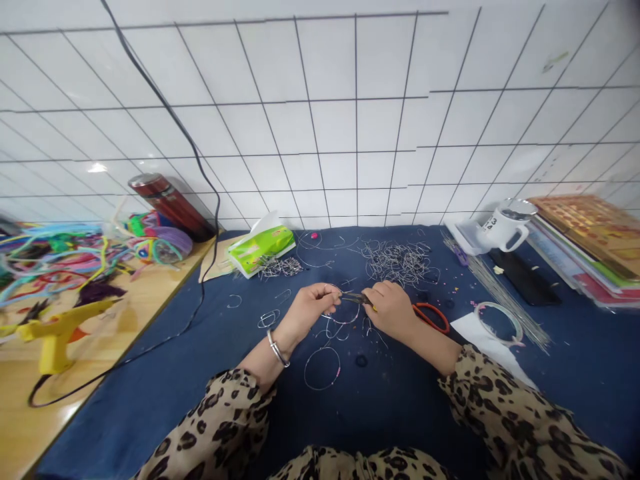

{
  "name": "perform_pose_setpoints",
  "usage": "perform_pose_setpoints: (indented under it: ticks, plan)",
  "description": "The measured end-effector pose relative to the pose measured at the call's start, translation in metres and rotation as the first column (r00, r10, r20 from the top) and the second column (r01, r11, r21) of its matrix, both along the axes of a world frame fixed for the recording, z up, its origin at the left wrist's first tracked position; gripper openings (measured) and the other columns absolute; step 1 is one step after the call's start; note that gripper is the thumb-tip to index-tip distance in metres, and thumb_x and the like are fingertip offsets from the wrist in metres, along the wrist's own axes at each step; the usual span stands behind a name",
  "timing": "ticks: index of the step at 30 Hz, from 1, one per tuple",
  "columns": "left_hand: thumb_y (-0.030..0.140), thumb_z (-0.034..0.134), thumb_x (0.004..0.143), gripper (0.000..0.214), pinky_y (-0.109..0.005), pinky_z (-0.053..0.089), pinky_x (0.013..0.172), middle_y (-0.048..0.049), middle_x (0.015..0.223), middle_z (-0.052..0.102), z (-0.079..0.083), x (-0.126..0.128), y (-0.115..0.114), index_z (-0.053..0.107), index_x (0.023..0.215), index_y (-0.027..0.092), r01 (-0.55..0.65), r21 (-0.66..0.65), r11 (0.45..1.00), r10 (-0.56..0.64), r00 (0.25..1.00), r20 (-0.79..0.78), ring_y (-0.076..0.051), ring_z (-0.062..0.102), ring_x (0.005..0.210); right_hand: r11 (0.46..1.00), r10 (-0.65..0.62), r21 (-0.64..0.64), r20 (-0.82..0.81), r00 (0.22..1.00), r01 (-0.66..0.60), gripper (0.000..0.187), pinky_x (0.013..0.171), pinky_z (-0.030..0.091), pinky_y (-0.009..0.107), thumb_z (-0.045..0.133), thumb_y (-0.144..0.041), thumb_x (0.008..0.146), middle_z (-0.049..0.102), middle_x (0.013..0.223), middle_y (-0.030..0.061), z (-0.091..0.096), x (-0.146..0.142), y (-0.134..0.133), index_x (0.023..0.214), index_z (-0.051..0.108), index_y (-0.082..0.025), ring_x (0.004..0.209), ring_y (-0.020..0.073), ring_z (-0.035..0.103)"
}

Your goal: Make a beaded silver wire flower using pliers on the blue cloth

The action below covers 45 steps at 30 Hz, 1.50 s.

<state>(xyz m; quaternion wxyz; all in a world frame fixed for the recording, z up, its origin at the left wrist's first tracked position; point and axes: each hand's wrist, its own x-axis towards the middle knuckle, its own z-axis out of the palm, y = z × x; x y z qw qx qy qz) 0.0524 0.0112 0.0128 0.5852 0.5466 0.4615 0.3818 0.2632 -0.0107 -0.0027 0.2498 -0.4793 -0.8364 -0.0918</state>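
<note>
Pliers (pixel 356 297) bridge the narrow gap between the two hands, their long axis running nearly level from side to side, with the nose pointing at the left fingertips. The right hand (pixel 390 307) is wrapped firmly around the handles, while the left hand (pixel 313 305) pinches a thin wire loop (pixel 345 323) between thumb and fingers. That loop sags below the pliers' nose, above the dark blue tablecloth (pixel 200 380), and its pinched part lies to the left of the right hand's grip, so the left hand is nearer to it. Whether the jaws have closed on the wire is too small to tell. On the cloth, nearer the wearer and below the gap, lies a wire ring with pink beads (pixel 339 372). A tangled heap of wire pieces (pixel 400 261) sits beyond the right hand, and a red tool handle (pixel 433 318) shows just beside the right forearm.
</note>
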Motion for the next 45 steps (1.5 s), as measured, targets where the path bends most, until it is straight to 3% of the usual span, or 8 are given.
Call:
perform_pose_setpoints:
  ticks: [9,16,23,29,32,35,41,45]
  plan:
    - [0.035,0.067,0.071,0.026,-0.017,0.042,0.051,-0.0026,0.074,0.063,-0.019,-0.027,-0.014,0.064,0.085,0.014,-0.083,-0.177,0.981,0.106,0.987,0.123,-0.006,0.054,0.053,0.998,0.008,-0.057,-0.116,0.993,-0.015,0.016,0.071,0.033,0.031,0.052,-0.023,0.081,0.055,0.08,0.0058,-0.018,-0.005,0.004,0.093,0.06,-0.016,0.08,0.0185,0.048]
    - [0.033,0.066,0.072,0.022,-0.017,0.042,0.053,-0.0006,0.073,0.06,-0.022,-0.031,-0.013,0.062,0.084,0.015,-0.074,-0.205,0.976,0.117,0.972,0.205,-0.005,0.053,0.054,0.991,0.043,-0.118,-0.125,0.991,-0.057,0.014,0.074,0.034,0.032,0.054,-0.023,0.081,0.056,0.082,0.0054,-0.023,-0.007,0.007,0.092,0.06,-0.017,0.081,0.0185,0.048]
    - [0.029,0.065,0.073,0.017,-0.018,0.04,0.055,-0.0001,0.074,0.06,-0.02,-0.029,-0.015,0.061,0.082,0.015,-0.08,-0.154,0.985,0.11,0.974,0.196,-0.005,0.052,0.056,0.991,0.055,-0.111,-0.151,0.987,-0.072,0.016,0.076,0.036,0.033,0.053,-0.022,0.081,0.057,0.083,0.0056,-0.021,-0.008,0.006,0.094,0.06,-0.016,0.083,0.0184,0.049]
    - [0.025,0.059,0.078,0.012,-0.02,0.041,0.062,0.0001,0.074,0.059,-0.014,-0.026,-0.021,0.061,0.081,0.014,-0.092,0.085,0.992,0.09,0.995,0.033,-0.007,0.052,0.062,0.993,0.111,-0.021,-0.102,0.989,-0.114,0.023,0.078,0.036,0.034,0.048,-0.019,0.083,0.058,0.086,0.006,-0.007,-0.003,0.003,0.102,0.06,-0.017,0.084,0.0192,0.049]
    - [0.027,0.059,0.079,0.013,-0.021,0.041,0.062,0.0002,0.073,0.059,-0.013,-0.025,-0.023,0.061,0.082,0.015,-0.065,0.1,0.993,0.065,0.998,0.002,-0.008,0.052,0.062,0.999,0.047,-0.001,-0.075,0.996,-0.047,0.023,0.078,0.036,0.034,0.047,-0.018,0.084,0.059,0.085,0.0067,-0.005,-0.001,0.006,0.102,0.061,-0.017,0.084,0.0197,0.049]
    - [0.028,0.06,0.079,0.014,-0.021,0.041,0.061,-0.0002,0.073,0.058,-0.013,-0.024,-0.025,0.061,0.081,0.014,-0.037,0.05,0.998,0.033,0.996,0.077,-0.008,0.051,0.061,1.0,0.0,-0.025,-0.035,0.999,-0.001,0.021,0.077,0.035,0.033,0.047,-0.019,0.084,0.058,0.083,0.0068,-0.006,-0.001,0.009,0.099,0.062,-0.017,0.083,0.0198,0.049]
    - [0.028,0.062,0.079,0.015,-0.02,0.04,0.056,-0.0007,0.073,0.057,-0.011,-0.023,-0.029,0.059,0.083,0.014,0.055,-0.154,0.987,-0.004,0.95,0.313,-0.006,0.051,0.056,0.994,0.027,-0.11,0.07,0.997,-0.019,0.019,0.077,0.032,0.034,0.048,-0.021,0.084,0.058,0.085,0.0069,-0.01,-0.005,0.007,0.097,0.061,-0.018,0.085,0.0205,0.047]
    - [0.026,0.063,0.078,0.014,-0.02,0.042,0.058,-0.0004,0.074,0.056,-0.008,-0.026,-0.027,0.059,0.081,0.014,-0.006,-0.154,0.988,0.069,0.912,0.405,-0.006,0.052,0.058,0.98,0.057,-0.196,0.113,0.992,-0.034,0.018,0.074,0.031,0.034,0.053,-0.031,0.083,0.057,0.084,0.0073,-0.011,-0.009,0.004,0.091,0.062,-0.018,0.083,0.0203,0.046]
